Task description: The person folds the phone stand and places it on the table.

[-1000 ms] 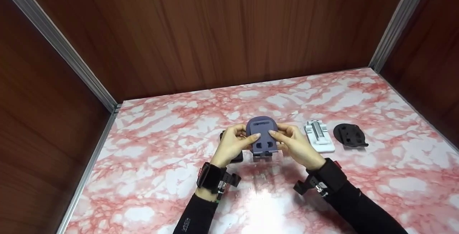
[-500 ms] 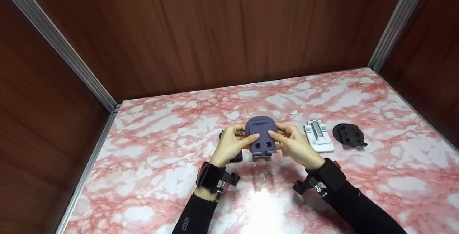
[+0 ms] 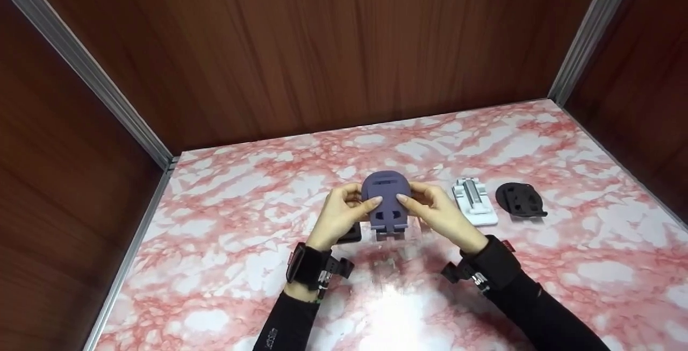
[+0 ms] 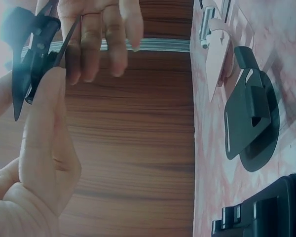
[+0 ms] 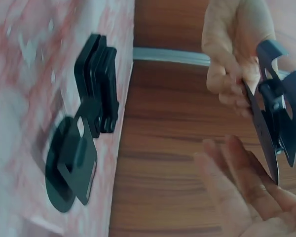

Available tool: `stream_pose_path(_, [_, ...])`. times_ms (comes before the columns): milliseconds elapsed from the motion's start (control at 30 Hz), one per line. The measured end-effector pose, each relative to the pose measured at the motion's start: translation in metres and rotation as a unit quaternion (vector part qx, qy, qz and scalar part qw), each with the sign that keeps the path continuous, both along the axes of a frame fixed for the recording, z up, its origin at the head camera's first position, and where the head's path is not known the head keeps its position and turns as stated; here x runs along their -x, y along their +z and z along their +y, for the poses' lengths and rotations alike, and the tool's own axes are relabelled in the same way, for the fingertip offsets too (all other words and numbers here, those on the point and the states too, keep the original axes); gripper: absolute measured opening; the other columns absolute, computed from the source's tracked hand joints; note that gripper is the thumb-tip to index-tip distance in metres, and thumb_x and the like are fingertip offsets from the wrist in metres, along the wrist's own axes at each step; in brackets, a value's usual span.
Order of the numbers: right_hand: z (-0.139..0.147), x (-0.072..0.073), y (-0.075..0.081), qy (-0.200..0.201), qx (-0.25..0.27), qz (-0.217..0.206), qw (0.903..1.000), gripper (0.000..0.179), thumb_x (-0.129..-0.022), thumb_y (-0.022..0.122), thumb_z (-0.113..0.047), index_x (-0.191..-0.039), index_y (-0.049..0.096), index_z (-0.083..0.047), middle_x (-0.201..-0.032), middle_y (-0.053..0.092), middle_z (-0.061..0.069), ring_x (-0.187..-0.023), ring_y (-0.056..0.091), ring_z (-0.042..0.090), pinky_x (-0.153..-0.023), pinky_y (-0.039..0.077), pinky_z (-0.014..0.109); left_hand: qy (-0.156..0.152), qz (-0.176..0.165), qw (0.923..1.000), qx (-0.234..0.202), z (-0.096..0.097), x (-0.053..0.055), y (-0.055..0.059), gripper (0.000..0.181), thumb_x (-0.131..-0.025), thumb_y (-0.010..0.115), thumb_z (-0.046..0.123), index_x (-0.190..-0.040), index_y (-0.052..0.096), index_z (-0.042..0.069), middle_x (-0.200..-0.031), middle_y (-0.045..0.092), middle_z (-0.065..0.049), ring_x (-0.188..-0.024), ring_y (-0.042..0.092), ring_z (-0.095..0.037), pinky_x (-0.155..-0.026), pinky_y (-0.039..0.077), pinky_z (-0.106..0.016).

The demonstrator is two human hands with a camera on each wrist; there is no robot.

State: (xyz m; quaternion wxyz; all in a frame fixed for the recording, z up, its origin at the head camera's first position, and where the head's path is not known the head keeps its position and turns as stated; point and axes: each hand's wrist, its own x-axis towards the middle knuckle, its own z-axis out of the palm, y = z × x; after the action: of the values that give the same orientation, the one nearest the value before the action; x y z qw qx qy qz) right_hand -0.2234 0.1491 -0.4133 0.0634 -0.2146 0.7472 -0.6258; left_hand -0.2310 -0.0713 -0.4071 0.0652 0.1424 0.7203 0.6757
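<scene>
A purple folding phone stand (image 3: 386, 200) with a rounded top and cut-out slots is held up over the table between both hands. My left hand (image 3: 339, 214) pinches its left edge, thumb on the front face. On the opposite edge my right hand (image 3: 438, 214) pinches it in the same way, fingers behind. From the side, in the left wrist view, the phone stand (image 4: 34, 54) shows its plates spread apart at a hinge. The right wrist view shows the phone stand's (image 5: 274, 108) hooked lip and angled plates.
A black phone stand (image 3: 352, 233) lies partly hidden behind the left hand. To the right lie a white phone stand (image 3: 475, 203) and a black round-based one (image 3: 520, 200). Another dark round-based stand (image 4: 251, 118) shows in the wrist views. Wooden panels (image 3: 344, 44) enclose the marbled table (image 3: 226, 265).
Both hands and the purple phone stand have shifted slightly left in the head view, and the left hand covers more of the black stand. The grip of both hands stays the same.
</scene>
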Motion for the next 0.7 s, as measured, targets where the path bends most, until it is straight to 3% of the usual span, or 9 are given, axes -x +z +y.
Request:
stream_pose_path(133, [0.000,-0.001,0.000,-0.027,-0.083,0.081,0.9929,0.039,-0.103,0.053,-0.019,-0.133,0.056,0.005,-0.126,0.065,0.022,-0.115,0.065,0.028,-0.102,0.052,0.045,0.010,-0.001,0.9999,0.004,-0.005,0.000,0.002,0.027,-0.088,0.074,0.013,-0.105,0.066,-0.007,-0.082,0.067,-0.003,-0.070,0.067,-0.010,-0.070,0.063,-0.032])
stream_pose_path(333, [-0.002,-0.007,0.002,-0.070,-0.177,0.177,0.9656,0.039,-0.103,0.052,-0.021,-0.135,0.057,0.000,-0.136,0.060,0.019,-0.130,0.054,0.036,-0.111,0.042,0.053,0.038,0.005,0.9992,0.014,-0.022,0.002,0.006,0.029,-0.087,0.075,0.013,-0.106,0.066,-0.006,-0.085,0.068,-0.006,-0.071,0.066,-0.010,-0.070,0.062,-0.031])
stream_pose_path(533, [-0.003,-0.009,-0.003,-0.090,-0.271,0.225,0.9315,0.050,-0.101,0.055,-0.023,-0.145,0.046,0.000,-0.150,0.044,0.025,-0.143,0.032,0.046,-0.119,0.025,0.061,0.055,-0.017,0.9984,-0.001,-0.041,0.006,0.000,0.027,-0.088,0.073,0.011,-0.106,0.065,-0.007,-0.088,0.070,-0.009,-0.073,0.070,-0.013,-0.074,0.063,-0.034])
stream_pose_path(700, [-0.003,-0.006,-0.010,-0.084,-0.330,0.248,0.9070,0.060,-0.100,0.057,-0.025,-0.150,0.036,-0.001,-0.156,0.032,0.026,-0.145,0.026,0.048,-0.121,0.019,0.060,0.083,-0.038,0.9958,0.004,-0.060,0.009,-0.011,0.022,-0.091,0.070,0.010,-0.104,0.064,-0.007,-0.086,0.071,-0.009,-0.072,0.070,-0.013,-0.072,0.063,-0.034])
